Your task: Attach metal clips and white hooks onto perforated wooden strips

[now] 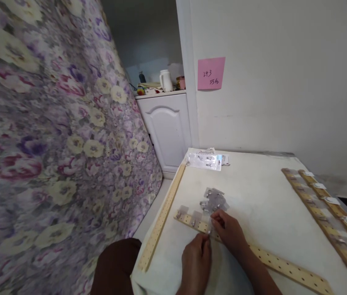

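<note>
- Right hand (pixel 230 231): lies across a pale perforated wooden strip (pixel 284 268) that runs slantwise over the near part of a white bench (pixel 268 192); fingers (pixel 215 223) pinched shut on a small clear plastic bag (pixel 211 228) right at the strip.
- Left hand (pixel 196 262): sits just beside the right, on the near side of the same strip; fingers (pixel 206 241) drawn together at the same spot, though too blurred to tell whether clamped on the bag.
- Two hands in all, both bare, touching or nearly so at the fingertips.
- Four perforated strips counted: the one under the hands, a second long strip (pixel 161 221) along the left bench edge, and a pair of strips (pixel 330 213) side by side at the right.
- About three clear bags already on the left end of the near strip (pixel 192 220).
- Four white tags (pixel 332 200) visible along the right-hand pair.
- One loose heap of clear bags with metal bits (pixel 214 200) just beyond the hands; number in it impossible to count.
- One flat clear packet (pixel 206 160) at the far bench corner.
- One pink sticky note (pixel 211 73) on the white wall.
- One white cupboard door (pixel 167 131) behind, with one white jug (pixel 165 80) on top.
- One purple floral cloth (pixel 38 143) filling the left side.
</note>
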The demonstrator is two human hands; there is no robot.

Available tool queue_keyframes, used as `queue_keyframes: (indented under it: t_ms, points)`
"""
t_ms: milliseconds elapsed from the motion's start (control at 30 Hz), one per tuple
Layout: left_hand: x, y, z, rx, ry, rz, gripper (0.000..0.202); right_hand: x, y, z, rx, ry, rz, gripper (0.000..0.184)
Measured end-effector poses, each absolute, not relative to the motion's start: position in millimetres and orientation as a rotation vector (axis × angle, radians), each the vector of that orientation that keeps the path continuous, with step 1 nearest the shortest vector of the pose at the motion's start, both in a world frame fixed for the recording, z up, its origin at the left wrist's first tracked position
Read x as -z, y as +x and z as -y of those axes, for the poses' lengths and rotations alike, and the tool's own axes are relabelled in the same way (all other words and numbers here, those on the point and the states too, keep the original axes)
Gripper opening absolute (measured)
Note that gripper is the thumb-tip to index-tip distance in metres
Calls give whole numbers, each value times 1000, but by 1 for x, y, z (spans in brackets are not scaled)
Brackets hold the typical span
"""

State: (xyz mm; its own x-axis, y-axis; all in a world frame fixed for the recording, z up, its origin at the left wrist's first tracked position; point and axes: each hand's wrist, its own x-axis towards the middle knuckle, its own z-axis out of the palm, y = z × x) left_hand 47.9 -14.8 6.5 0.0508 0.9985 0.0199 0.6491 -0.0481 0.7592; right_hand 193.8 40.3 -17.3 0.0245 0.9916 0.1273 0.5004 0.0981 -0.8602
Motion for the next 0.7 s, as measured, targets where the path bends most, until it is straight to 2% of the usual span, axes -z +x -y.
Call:
queue_keyframes:
  t_ms: [700]
  points:
    - [-10, 49, 1, -413, 1912, -1829, 27, 6, 190, -40, -771, -1728, 1647, 16]
